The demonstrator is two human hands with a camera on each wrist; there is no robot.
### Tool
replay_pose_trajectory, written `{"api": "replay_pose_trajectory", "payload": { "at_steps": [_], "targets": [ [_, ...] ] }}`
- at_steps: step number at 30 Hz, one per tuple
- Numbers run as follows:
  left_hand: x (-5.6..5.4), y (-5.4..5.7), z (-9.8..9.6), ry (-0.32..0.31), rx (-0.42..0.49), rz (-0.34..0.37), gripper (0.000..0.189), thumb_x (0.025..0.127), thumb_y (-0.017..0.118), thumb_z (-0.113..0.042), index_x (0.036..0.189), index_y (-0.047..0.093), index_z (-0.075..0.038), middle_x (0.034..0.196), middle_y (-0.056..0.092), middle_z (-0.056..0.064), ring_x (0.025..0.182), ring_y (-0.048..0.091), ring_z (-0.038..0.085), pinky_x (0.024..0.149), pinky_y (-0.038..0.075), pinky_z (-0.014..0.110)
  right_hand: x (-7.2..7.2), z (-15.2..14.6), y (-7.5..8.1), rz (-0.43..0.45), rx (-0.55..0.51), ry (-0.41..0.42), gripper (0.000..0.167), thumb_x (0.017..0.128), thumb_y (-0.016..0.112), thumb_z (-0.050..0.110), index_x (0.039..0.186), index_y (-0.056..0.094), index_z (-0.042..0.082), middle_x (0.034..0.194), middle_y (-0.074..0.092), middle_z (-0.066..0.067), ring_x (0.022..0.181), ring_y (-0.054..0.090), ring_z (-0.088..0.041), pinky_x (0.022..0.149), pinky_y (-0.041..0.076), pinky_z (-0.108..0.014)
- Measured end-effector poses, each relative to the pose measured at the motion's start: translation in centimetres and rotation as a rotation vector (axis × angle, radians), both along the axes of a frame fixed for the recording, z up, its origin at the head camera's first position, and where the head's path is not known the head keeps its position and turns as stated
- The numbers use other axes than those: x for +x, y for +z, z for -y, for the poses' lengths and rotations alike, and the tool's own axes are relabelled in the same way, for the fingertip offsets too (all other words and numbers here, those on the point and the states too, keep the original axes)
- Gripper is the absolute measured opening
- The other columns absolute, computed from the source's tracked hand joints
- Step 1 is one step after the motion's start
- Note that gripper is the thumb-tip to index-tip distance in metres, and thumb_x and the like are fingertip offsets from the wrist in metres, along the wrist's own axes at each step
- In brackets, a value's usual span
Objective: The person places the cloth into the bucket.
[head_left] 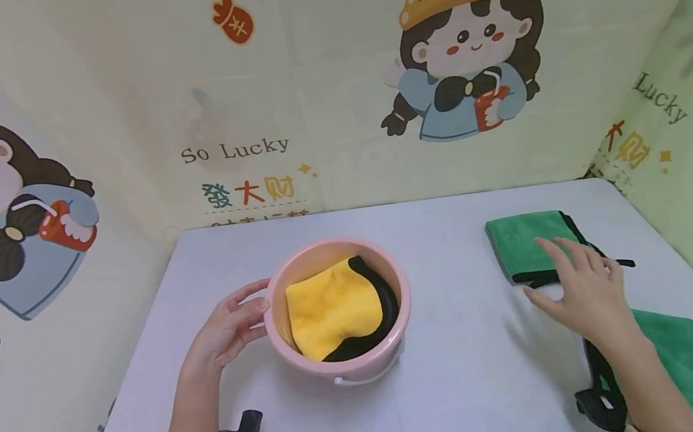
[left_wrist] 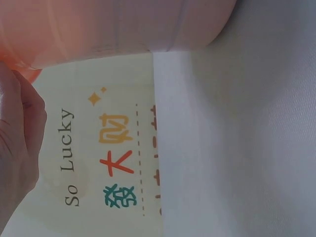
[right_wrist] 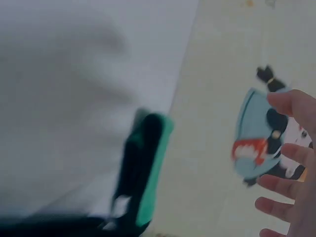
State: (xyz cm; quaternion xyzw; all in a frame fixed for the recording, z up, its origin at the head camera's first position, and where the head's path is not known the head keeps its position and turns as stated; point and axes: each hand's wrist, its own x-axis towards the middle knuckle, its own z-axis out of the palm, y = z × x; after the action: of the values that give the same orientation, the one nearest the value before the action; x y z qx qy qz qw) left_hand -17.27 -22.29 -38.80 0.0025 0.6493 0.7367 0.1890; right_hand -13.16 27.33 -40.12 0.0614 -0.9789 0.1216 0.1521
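Left fingers [head_left: 251, 289], grip unclear, touch a pink, white-handled bucket [head_left: 359, 369]; right fingers [head_left: 556, 257] spread loosely.

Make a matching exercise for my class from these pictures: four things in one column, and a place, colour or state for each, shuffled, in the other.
Column one
1. Bucket
2. Yellow cloth
3. Left hand
4. Right hand

Column two
A. Inside the bucket
B. Spread, holding nothing
C. Pink all round its rim
D. At the bucket's rim

Right pairs: 1-C, 2-A, 3-D, 4-B.
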Motion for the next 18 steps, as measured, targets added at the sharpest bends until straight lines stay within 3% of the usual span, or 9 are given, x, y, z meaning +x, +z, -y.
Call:
{"api": "replay_pose_trajectory", "payload": {
  "at_steps": [8, 18],
  "targets": [
    [0.0, 0.0, -0.2, 0.026, -0.036, 0.023, 0.055, 0.088, 0.060, -0.013, 0.136, 0.034, -0.005, 0.104, 0.064, -0.002, 0.090, 0.065, 0.016, 0.078, 0.053, 0.032, 2.8, -4.3, -2.5, 0.233, 0.001, -0.252, 0.097, 0.077, 0.061, 0.057, 0.146, 0.009, 0.012, 0.131, 0.021, -0.032, 0.114, 0.019, -0.052, 0.084, 0.016, -0.068],
    [0.0, 0.0, -0.2, 0.014, -0.019, 0.014, 0.054, 0.088, 0.059, -0.012, 0.136, 0.035, -0.004, 0.104, 0.064, -0.002, 0.091, 0.065, 0.015, 0.078, 0.053, 0.033, 5.2, -7.0, -5.5, 0.391, -0.032, -0.355, 0.109, 0.073, 0.053, 0.071, 0.143, 0.005, 0.002, 0.124, 0.019, -0.040, 0.106, 0.018, -0.060, 0.078, 0.016, -0.074]
  ]
}}
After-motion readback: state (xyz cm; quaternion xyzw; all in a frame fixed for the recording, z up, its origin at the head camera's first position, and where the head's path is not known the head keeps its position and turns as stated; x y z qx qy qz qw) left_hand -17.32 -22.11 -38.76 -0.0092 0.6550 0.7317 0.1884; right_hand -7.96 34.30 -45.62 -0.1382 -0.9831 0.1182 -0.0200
